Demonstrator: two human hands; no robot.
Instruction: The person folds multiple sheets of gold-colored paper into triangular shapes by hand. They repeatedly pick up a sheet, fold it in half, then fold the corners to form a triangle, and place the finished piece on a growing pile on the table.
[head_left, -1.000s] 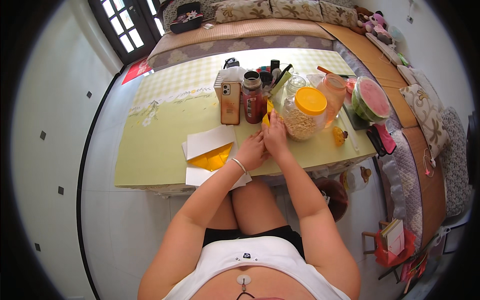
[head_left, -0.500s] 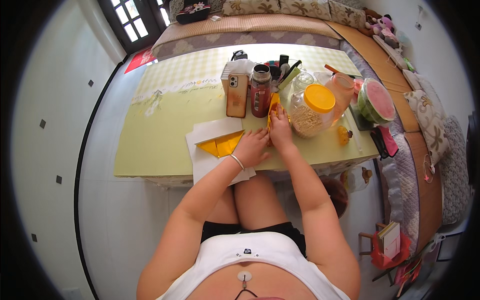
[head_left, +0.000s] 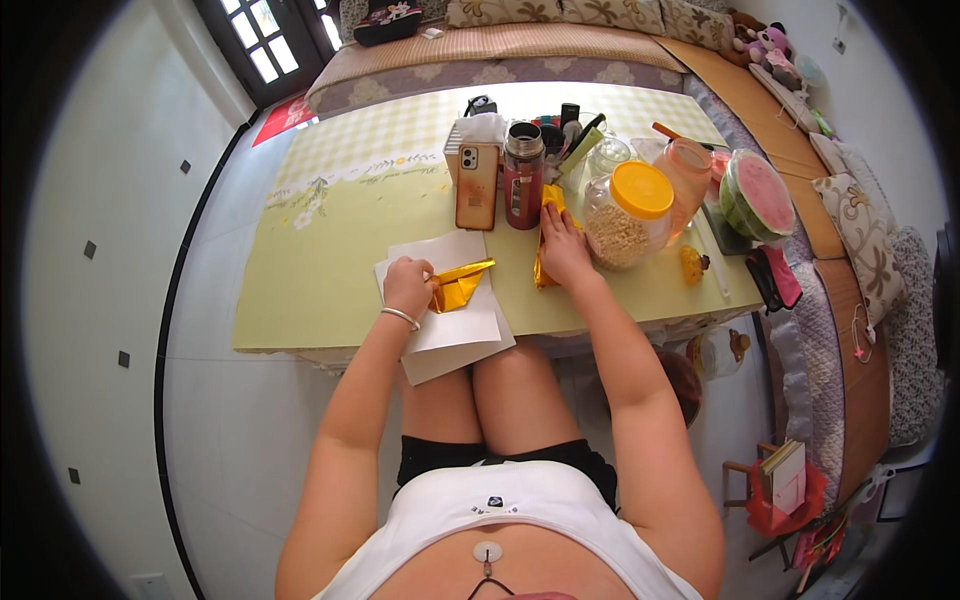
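Observation:
My left hand is closed at the left end of a folded piece of shiny gold paper. That piece lies over white sheets of paper, which overhang the table's near edge above my lap. To the right, my right hand rests flat with outstretched fingers on a narrow stack of gold paper. This stack sits between a dark red bottle without a lid and a yellow-lidded jar of grain-like bits. Part of the stack is hidden under my palm.
Behind the papers a phone leans upright against a white tissue box. At the right are a pinkish jar, a wrapped half watermelon and a small yellow figure. A long sofa lines the far side.
My left hand has moved left, away from the gold stack, to the folded gold piece's left end. The white sheets have shifted slightly. My right hand stays on the stack.

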